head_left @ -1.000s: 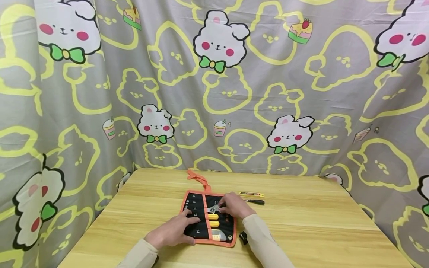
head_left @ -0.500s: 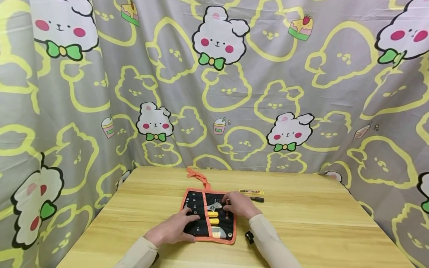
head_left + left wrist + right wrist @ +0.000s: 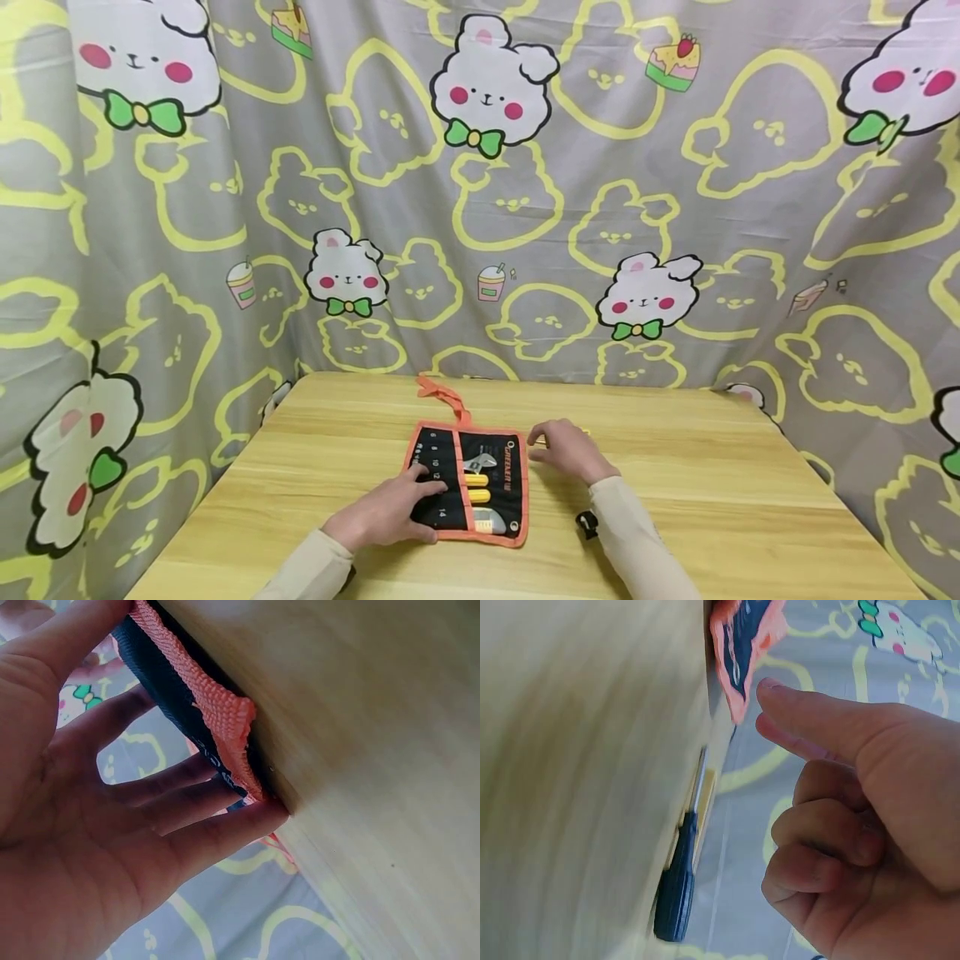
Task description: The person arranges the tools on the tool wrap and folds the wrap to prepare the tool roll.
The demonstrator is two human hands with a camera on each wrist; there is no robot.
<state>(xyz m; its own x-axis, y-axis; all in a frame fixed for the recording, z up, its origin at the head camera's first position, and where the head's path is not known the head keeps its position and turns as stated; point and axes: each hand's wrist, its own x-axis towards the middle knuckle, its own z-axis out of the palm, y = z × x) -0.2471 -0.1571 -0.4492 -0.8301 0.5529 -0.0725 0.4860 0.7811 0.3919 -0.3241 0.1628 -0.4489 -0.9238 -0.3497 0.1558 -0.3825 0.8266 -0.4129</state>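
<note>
A black tool pouch [image 3: 510,504] with orange edging lies unrolled on the table. Its pockets hold an adjustable wrench [image 3: 480,463], two yellow handles [image 3: 477,481] and a grey-and-yellow utility knife [image 3: 489,522]. My left hand [image 3: 386,508] rests spread on the pouch's numbered left side; the left wrist view shows its fingers along the orange edge. Just past the pouch's right edge hovers my right hand [image 3: 567,452], holding nothing, thumb and forefinger extended and the other fingers bent. Below it in the right wrist view lies a black-handled screwdriver [image 3: 679,881], hidden by the hand in the head view.
Beside the screwdriver lies a flat yellow object [image 3: 707,791], mostly covered by my hand in the head view. An orange tie strap [image 3: 450,396] trails from the pouch's far edge. Behind the wooden table [image 3: 712,475] hangs a patterned curtain [image 3: 420,200].
My right hand has drawn away from the wrench, moving right off the pouch, and left the wrench in its pocket. It now covers the screwdriver in the head view. My left hand stays put.
</note>
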